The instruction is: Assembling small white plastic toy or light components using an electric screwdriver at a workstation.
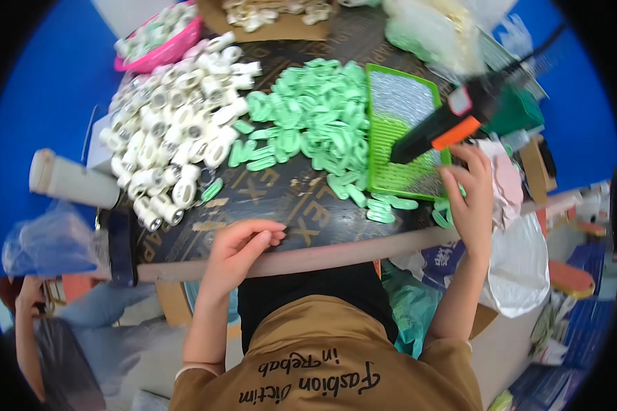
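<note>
My left hand (243,246) rests over the table's near edge, fingers curled together against the thumb; anything inside them is hidden. At the right, my right hand (472,195) is raised beside the near right corner of a green ribbed tray (389,127), its thumb and forefinger apart. A black and orange electric screwdriver (428,133) slants over that tray, just beyond my right fingertips. Many small silver screws (404,92) lie in the tray. Left of it spreads a heap of light green oval plastic pieces (315,113), with some strays (380,209) below the tray.
White plastic housings (178,123) are piled at the left, beneath a pink basket (164,51) of more parts. A cardboard box (281,27) stands at the back. A pale cup (72,179) is at far left. Clear bags (432,34) lie back right; another person's arm (29,335) shows lower left.
</note>
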